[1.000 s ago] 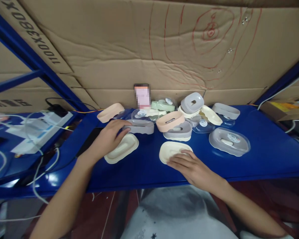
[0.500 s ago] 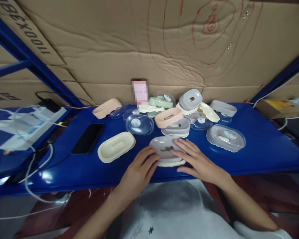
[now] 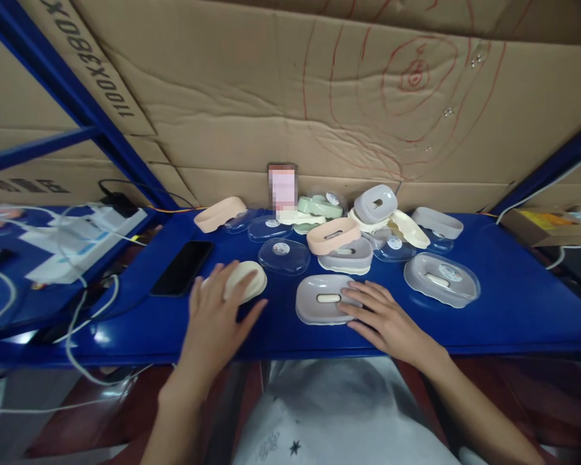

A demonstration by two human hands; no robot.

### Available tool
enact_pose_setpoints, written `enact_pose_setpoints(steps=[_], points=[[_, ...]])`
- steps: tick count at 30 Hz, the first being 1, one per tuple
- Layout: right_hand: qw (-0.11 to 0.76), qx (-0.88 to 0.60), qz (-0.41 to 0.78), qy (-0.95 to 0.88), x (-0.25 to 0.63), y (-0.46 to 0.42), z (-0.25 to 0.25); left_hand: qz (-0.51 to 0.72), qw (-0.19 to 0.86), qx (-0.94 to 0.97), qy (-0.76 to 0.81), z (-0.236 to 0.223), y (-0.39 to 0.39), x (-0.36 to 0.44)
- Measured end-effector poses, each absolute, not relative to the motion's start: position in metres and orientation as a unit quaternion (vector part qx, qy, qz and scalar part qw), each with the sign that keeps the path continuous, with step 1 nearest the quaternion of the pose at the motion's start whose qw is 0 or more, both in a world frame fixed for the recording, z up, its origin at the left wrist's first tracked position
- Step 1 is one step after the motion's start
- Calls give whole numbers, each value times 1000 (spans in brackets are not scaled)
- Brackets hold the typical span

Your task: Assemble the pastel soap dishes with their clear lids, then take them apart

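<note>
Two bare hands: L hand (image 3: 216, 323) and R hand (image 3: 391, 324), both palm-down over blue table (image 3: 275, 339), nr its front edge.
L grip: open, fingers fanned, thumb out to the R; over cream tray (image 3: 261, 283), hiding part of it. Can't tell if fingertips touch.
R grip: open, fingers splayed on R end of grey soap dish (image 3: 310, 307), thumb nr its front R corner; not wrapped round it.
Grey soap dish: flat, approx. mid-table L to R, close to front edge; pale strip shows thru ctr slot.
Cream tray: L of the dish, apart from it, a bit further back from front edge.
Clear lid (image 3: 284, 259): flat, w/ round white sticker, behind & btwn tray and dish.
Black phone (image 3: 183, 268): flat, just L of L hand.
Peach slotted dish (image 3: 332, 240): on top of 2nd grey dish (image 3: 361, 252), just behind the one under R hand.
Capped dish (image 3: 448, 290): grey, clear cover w/ sticker, R of R hand, toward table's R edge.
Back edge: green dish (image 3: 317, 206) & stacked grey dish (image 3: 374, 203), ctr; peach shell (image 3: 217, 216), L; grey shell (image 3: 438, 223), R.
Upright phone (image 3: 283, 187): also at back edge, leaning on cardboard (image 3: 223, 97), screen pixelated.
</note>
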State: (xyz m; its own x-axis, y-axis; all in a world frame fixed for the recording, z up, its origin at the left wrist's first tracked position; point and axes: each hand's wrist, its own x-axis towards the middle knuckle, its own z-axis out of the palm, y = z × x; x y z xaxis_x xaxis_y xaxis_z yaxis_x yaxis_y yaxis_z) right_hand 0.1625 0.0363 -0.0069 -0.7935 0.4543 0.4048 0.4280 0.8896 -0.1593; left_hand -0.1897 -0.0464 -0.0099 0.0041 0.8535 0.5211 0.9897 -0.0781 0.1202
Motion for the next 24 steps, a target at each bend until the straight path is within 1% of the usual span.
enact_pose_setpoints(steps=[2,3,6,8,11,13,15,17,21,24], points=[[223,-234,38,-945,161,36,-6,-202,143,-653,-716,-12,-51,-211],[220,-231,46,-947,160,35,-6,-195,139,-656,-716,-11,-50,-217],[208,-210,67,-953,157,34,-5,-191,111,-743,-632,-1,-30,-221],[211,-205,66,-953,155,33,-4,-161,68,-802,-571,12,0,-219],[216,-207,62,-952,156,33,-4,-80,-33,-822,-562,27,54,-223],[217,-207,65,-952,157,34,-5,-55,-88,-829,-550,32,83,-229],[218,-206,71,-951,158,35,-5,-66,-98,-836,-535,33,98,-236],[219,-206,79,-951,158,35,-5,-99,-81,-844,-521,34,98,-241],[212,-221,100,-947,156,32,-6,-203,-59,-825,-524,43,69,-242],[219,-267,114,-931,156,28,-9,-258,-57,-807,-528,47,40,-223]])
